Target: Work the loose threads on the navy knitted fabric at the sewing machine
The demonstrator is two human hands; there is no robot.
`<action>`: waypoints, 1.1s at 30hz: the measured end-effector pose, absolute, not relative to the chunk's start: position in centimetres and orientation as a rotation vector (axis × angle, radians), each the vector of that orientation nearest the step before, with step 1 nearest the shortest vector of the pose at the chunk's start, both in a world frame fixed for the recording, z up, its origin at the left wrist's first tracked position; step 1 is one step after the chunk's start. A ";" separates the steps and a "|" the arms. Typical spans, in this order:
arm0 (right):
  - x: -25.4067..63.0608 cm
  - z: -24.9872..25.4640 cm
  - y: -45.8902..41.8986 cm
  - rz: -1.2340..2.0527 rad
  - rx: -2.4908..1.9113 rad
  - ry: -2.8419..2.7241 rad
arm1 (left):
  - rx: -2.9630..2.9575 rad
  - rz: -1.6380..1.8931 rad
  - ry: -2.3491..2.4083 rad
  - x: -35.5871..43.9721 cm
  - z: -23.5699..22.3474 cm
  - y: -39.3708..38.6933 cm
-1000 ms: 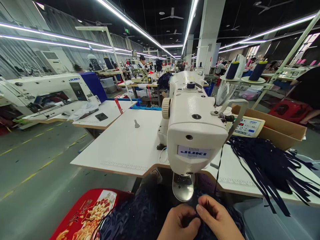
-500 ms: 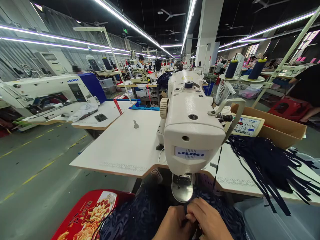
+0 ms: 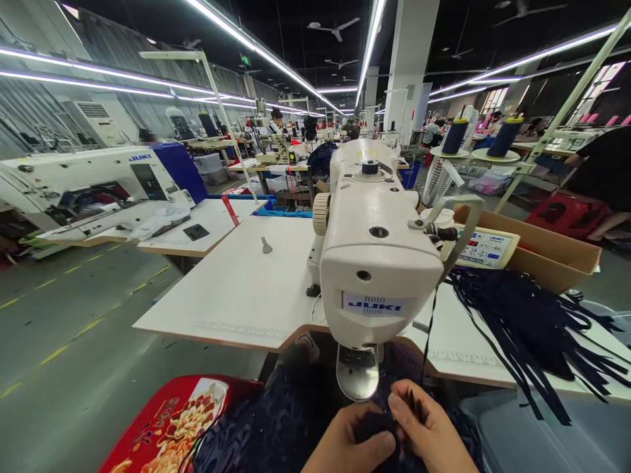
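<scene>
navy fabric | lies bunched just below the sewing machine foot | left hand and right hand both pinch it closed, fabric between their fingertips

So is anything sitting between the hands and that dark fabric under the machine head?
Nothing visible. The left hand and right hand both already grip the dark fabric, pinched together just below the sewing machine and its curved metal plate.
</scene>
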State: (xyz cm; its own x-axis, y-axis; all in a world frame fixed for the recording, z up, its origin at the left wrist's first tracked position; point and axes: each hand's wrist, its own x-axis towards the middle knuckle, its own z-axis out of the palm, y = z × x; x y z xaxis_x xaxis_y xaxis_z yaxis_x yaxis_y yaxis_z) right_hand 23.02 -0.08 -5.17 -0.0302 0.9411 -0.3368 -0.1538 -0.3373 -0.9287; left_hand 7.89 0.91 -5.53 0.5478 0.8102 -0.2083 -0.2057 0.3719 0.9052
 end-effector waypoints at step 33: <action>24.4 -8.7 -2.2 1.272 -1.382 -1.315 | 1.477 0.732 1.236 7.4 -5.1 0.1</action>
